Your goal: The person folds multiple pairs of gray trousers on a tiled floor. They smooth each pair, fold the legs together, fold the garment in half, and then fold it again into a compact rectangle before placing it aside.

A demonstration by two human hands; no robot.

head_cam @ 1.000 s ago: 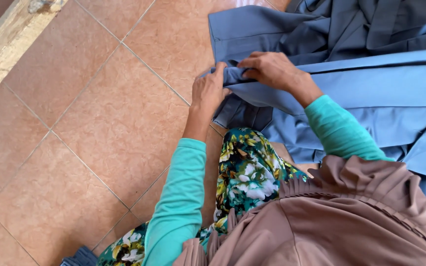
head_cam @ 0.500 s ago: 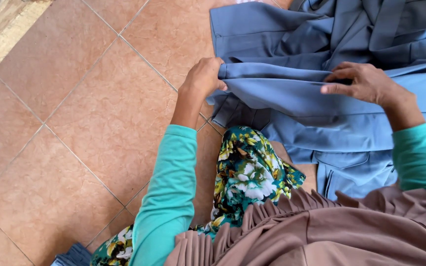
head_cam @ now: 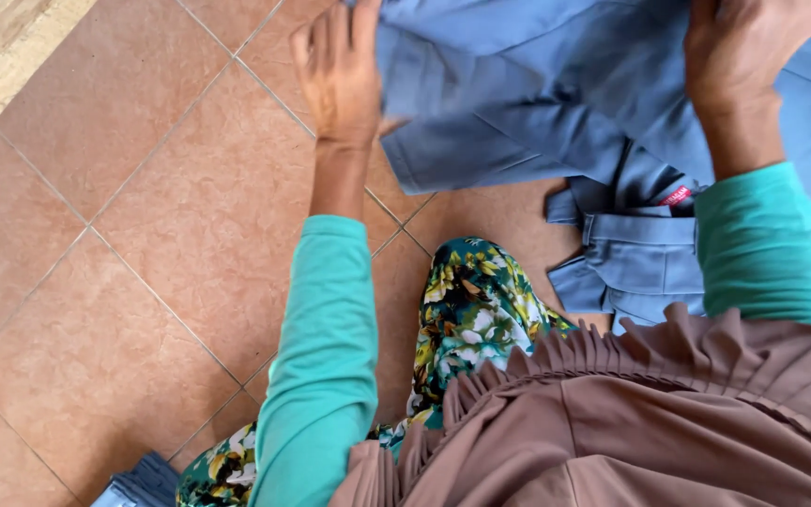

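Note:
A blue garment [head_cam: 556, 103] of smooth cloth lies folded on the tiled floor [head_cam: 143, 244] in front of me. My left hand [head_cam: 342, 70] grips its left edge, thumb tucked under the cloth. At the top right my right hand [head_cam: 748, 52] presses down on the garment, its fingers cut off by the frame edge. A waistband with belt loops and a small red label [head_cam: 676, 195] shows below my right wrist. Both my arms wear teal sleeves.
My floral-print clothing [head_cam: 471, 310] and a brown pleated cloth [head_cam: 631, 422] fill the lower right. A pale stone step [head_cam: 2, 66] runs along the top left corner. Another bit of blue cloth [head_cam: 138, 483] peeks in at the bottom left.
My view has moved closer to the garment. My right hand has slid further right and up across the cloth, and my left hand has stayed on the left edge.

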